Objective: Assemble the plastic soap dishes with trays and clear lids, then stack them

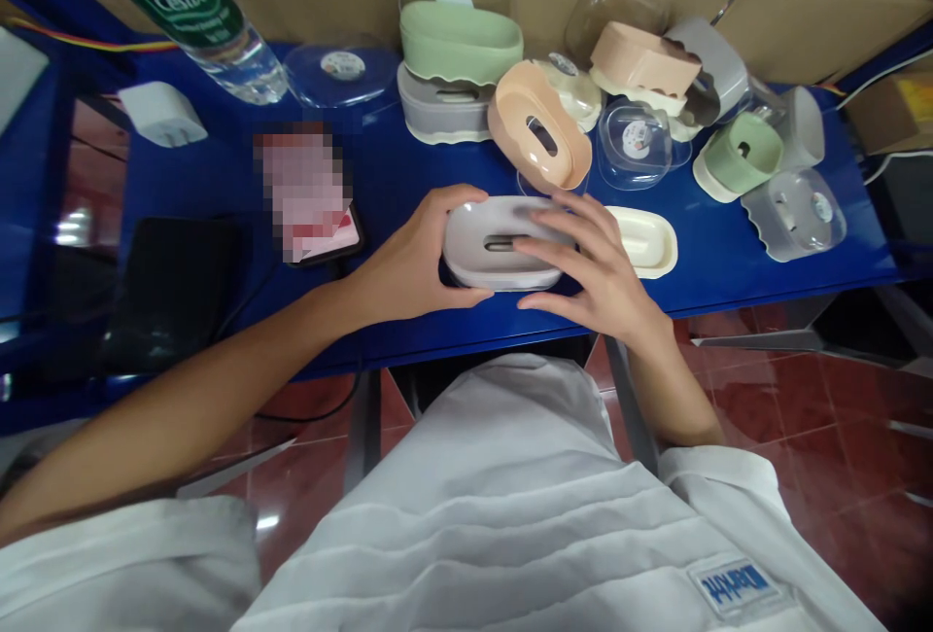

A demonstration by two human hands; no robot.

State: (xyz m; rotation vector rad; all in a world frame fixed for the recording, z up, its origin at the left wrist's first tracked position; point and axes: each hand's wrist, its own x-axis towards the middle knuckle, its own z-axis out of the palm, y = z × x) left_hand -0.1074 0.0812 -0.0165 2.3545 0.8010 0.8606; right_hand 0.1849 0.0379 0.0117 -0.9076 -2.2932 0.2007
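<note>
Over the blue table (408, 165), the left hand (417, 261) grips the grey oval box (473, 224) at frame centre while the right hand (602, 272), fingers spread wide, hides its right end, contact unclear, so a loosening left grip could tip it into the peach tray (519, 122) at upper centre, with the slot's (499, 243) right tip obscured.

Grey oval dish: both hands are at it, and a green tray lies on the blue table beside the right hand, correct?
Not quite: in the head view, the tray beside the right hand is cream, not green; the rest holds.
</note>
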